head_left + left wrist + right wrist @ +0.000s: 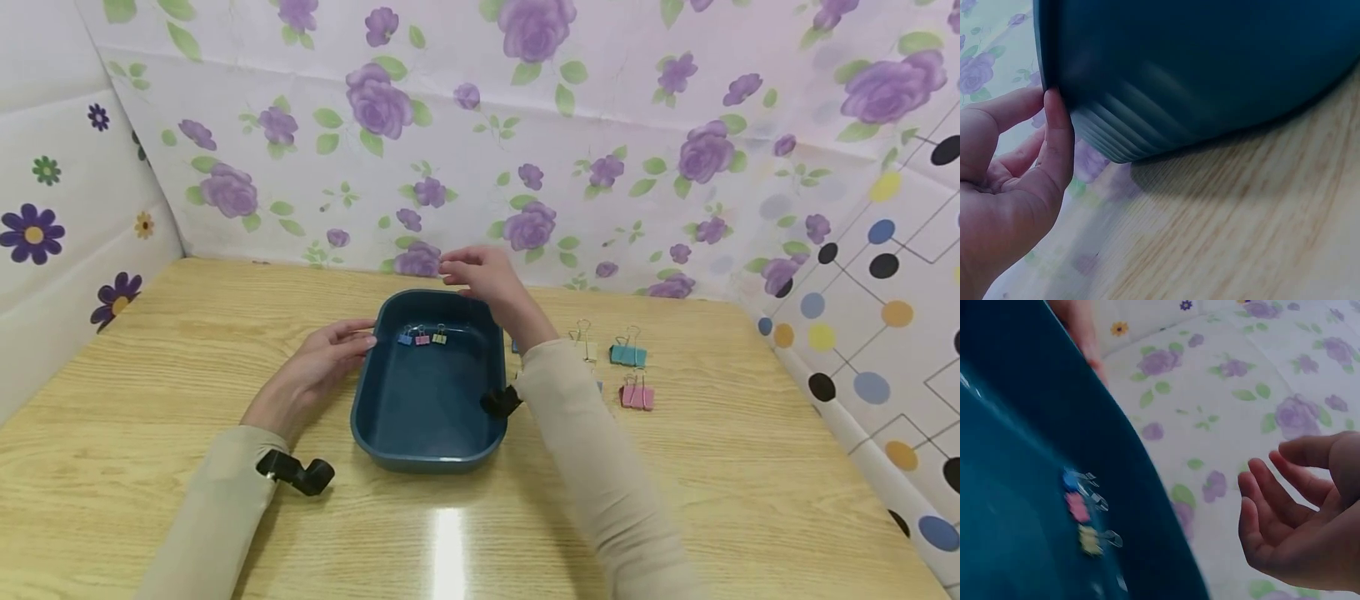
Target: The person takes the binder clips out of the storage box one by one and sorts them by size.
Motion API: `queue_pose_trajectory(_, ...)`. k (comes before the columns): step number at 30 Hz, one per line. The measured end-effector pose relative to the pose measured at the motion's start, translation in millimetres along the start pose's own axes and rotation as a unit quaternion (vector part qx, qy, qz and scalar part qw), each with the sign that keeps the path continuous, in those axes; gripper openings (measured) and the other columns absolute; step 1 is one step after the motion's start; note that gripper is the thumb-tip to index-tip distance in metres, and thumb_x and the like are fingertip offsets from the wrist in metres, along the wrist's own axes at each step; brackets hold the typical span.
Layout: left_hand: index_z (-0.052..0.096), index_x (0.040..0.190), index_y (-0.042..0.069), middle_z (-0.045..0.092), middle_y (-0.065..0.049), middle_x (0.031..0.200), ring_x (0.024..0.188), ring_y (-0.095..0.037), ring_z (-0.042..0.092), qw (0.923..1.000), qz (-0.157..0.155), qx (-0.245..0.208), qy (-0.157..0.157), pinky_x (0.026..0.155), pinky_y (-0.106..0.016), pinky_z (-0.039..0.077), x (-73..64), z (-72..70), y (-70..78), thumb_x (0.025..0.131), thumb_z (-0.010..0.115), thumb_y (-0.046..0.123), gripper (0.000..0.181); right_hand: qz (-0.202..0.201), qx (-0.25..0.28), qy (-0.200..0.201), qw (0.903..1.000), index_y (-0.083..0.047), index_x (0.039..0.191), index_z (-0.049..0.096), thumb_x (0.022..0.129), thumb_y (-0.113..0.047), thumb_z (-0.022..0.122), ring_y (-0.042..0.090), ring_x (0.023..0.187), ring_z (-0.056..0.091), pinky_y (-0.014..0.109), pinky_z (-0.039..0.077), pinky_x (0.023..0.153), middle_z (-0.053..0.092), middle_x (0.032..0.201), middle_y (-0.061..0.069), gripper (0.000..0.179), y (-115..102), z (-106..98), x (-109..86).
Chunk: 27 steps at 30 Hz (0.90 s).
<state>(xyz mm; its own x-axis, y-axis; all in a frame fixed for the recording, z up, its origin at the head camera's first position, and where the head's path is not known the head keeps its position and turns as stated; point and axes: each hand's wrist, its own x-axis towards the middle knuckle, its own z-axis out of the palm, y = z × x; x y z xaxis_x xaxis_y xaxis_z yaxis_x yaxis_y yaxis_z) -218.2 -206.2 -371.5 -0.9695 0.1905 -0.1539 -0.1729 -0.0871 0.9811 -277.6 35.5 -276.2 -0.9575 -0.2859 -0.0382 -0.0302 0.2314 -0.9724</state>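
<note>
A dark blue rectangular tray [427,458] stands on the table. Inside, near its far end, three small binder clips sit in a row: a blue clip [405,339], a pink clip [423,339] and a yellow clip [439,338]. My left hand [330,358] pinches the tray's left rim between thumb and finger, as the left wrist view shows closely. Over the far right corner of the tray hovers my right hand [487,283]. Its fingers are loosely bent, with nothing between them in the right wrist view [1297,512].
Right of the tray lie larger binder clips: a teal clip [628,355], a pink clip [637,397] and a yellow clip [590,350], plus blue ones partly hidden by my right arm. Flower-patterned cloth [450,150] hangs behind the wooden table [750,467].
</note>
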Motion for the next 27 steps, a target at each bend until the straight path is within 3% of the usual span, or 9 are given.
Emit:
queue_pose_trajectory(4,0.033,0.146,-0.003,0.054,-0.009,0.121,0.1,-0.01,0.058,1.0,0.001,0.005,0.0,0.089,-0.021,0.048,-0.8,-0.3,-0.4,0.099,0.057,0.013,0.055,0.026,0.022,0.009,0.9994,0.001,0.122,0.063,0.097,-0.016,0.06,0.029,0.109,0.061,0.038,0.048,0.095,0.065,0.115,0.015,0.03,11.9,12.9,4.2)
queue_pose_trajectory(11,0.033,0.146,-0.003,0.055,-0.007,0.12,0.098,-0.009,0.058,1.0,0.002,0.005,-0.001,0.087,-0.02,0.049,-0.8,-0.4,0.1,0.099,0.058,0.014,0.056,0.069,0.002,0.038,0.9969,0.0,0.119,0.065,0.097,-0.014,0.061,0.025,0.107,0.061,0.036,0.048,0.094,0.062,0.12,0.014,0.027,30.7,18.6,10.2)
queue_pose_trajectory(16,0.034,0.145,-0.004,0.058,-0.006,0.115,0.095,-0.009,0.059,1.0,0.004,-0.007,-0.006,0.085,-0.021,0.049,0.9,1.3,-0.2,0.098,0.057,0.011,0.055,0.079,-0.011,0.046,0.9958,0.003,0.117,0.066,0.097,-0.01,0.059,0.026,0.105,0.061,0.036,0.05,0.092,0.062,0.119,0.016,0.025,42.9,19.3,11.9)
queue_pose_trajectory(27,0.032,0.145,-0.005,0.059,-0.001,0.111,0.095,-0.009,0.059,0.9999,0.008,-0.011,-0.006,0.085,-0.02,0.049,0.4,-0.1,0.3,0.098,0.057,0.01,0.055,0.074,-0.123,0.0,0.9897,0.005,0.114,0.068,0.095,-0.006,0.059,0.029,0.105,0.061,0.034,0.052,0.088,0.063,0.117,0.018,0.023,54.2,23.5,15.3)
